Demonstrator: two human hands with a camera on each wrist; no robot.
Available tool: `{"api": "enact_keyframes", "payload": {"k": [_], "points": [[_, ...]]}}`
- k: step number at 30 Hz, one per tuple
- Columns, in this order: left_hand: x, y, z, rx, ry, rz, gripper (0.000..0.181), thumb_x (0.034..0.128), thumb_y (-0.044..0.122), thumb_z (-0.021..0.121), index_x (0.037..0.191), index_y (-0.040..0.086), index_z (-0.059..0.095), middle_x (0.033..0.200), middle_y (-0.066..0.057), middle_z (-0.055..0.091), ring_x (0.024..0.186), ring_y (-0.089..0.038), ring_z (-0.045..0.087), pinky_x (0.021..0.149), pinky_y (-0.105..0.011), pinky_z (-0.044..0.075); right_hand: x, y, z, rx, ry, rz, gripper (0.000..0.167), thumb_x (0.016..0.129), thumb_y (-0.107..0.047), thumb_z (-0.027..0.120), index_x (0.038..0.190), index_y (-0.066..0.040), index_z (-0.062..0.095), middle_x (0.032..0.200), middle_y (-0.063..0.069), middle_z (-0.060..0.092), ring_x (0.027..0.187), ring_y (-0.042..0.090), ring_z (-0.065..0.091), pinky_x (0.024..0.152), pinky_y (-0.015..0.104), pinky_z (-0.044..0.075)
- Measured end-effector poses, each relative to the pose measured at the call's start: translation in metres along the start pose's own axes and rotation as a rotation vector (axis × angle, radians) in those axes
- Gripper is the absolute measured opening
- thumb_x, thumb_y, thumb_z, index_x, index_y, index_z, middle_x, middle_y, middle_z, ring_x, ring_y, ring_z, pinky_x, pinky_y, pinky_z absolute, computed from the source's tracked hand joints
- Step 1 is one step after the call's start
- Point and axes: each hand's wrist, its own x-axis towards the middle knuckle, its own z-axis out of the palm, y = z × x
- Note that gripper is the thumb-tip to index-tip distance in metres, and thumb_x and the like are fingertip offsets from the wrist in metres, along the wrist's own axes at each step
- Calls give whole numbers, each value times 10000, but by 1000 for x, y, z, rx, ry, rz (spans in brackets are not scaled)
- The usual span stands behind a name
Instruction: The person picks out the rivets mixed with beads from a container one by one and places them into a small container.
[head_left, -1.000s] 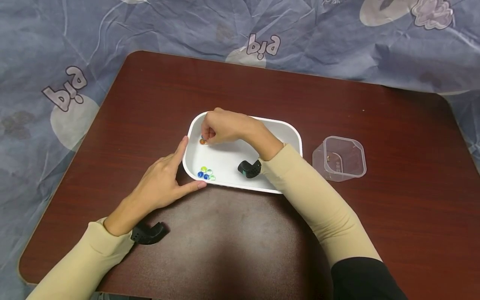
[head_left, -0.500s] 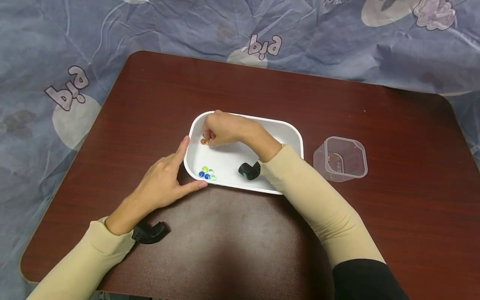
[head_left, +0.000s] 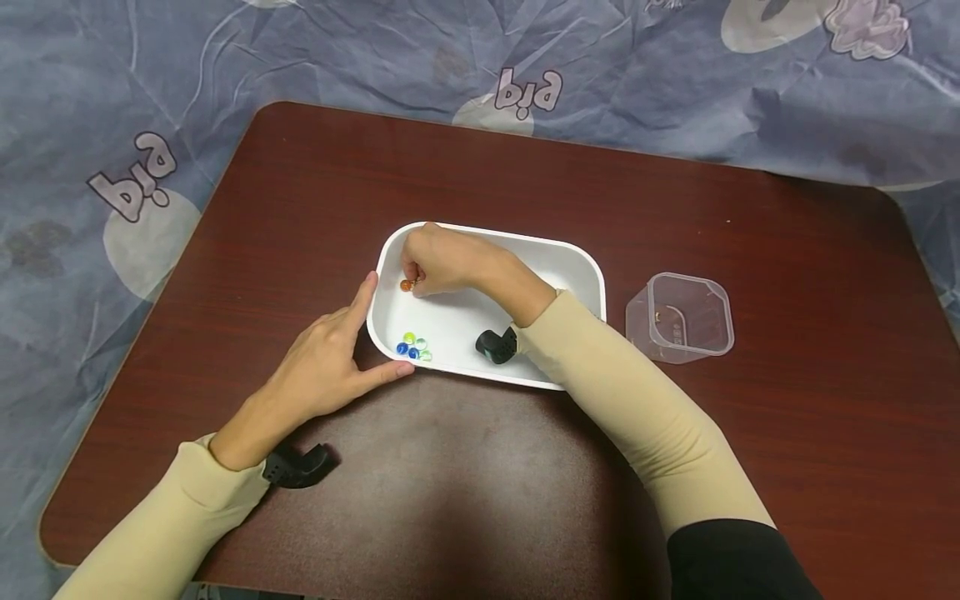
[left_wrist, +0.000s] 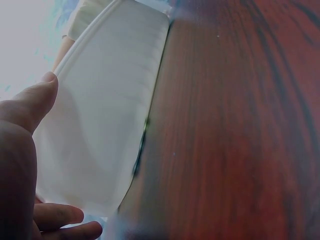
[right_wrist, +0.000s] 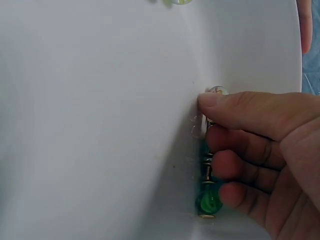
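Note:
In the head view a white tray (head_left: 495, 375) lies on the table. My left hand (head_left: 318, 362) spans its near left corner, fingers fairly straight, with thumb and index touching the outside. Inside the far left part, my right hand (head_left: 442, 260) is lowered with curled fingers. In the right wrist view its thumb and fingers pinch at a row of small beads with gold-coloured discs, a green bead (right_wrist: 208, 201) at one end. A clear marble (right_wrist: 218, 90) shows past the thumb; an orange bead (head_left: 406, 285) lies beside the fingertips. The fingers partly hide the row.
Several blue, yellow-green and clear marbles (head_left: 414, 347) lie in the tray's near left corner. A transparent plastic container (head_left: 678, 317) stands right of the tray on the brown table (head_left: 465, 475). Printed blue-grey cloth (head_left: 337, 58) hangs behind the table.
My right hand shifts very slightly within the tray's far left part, its fingers staying by the beads. The left hand stays at the tray's corner.

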Motion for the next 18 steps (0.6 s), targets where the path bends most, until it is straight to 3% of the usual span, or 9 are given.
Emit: {"api": "enact_keyframes", "payload": {"k": [11, 18], "points": [[-1, -3, 1, -4, 27, 42, 1103, 834, 619, 694, 1579, 30, 134, 1411, -247, 509, 1195, -364, 580, 929, -530, 457, -1, 1, -2, 6, 1, -41, 166, 808, 22, 618, 694, -95, 642, 599, -38, 430, 591, 86, 362, 572, 222, 276], [-1, -1, 0, 3, 15, 24, 1101, 817, 564, 743, 1569, 4, 165, 1416, -250, 502, 1207, -370, 571, 941, -531, 456, -6, 0, -10, 66, 35, -43, 65, 835, -18, 658, 825, -57, 709, 691, -4, 577, 659, 108, 499, 636, 216, 409]]}}
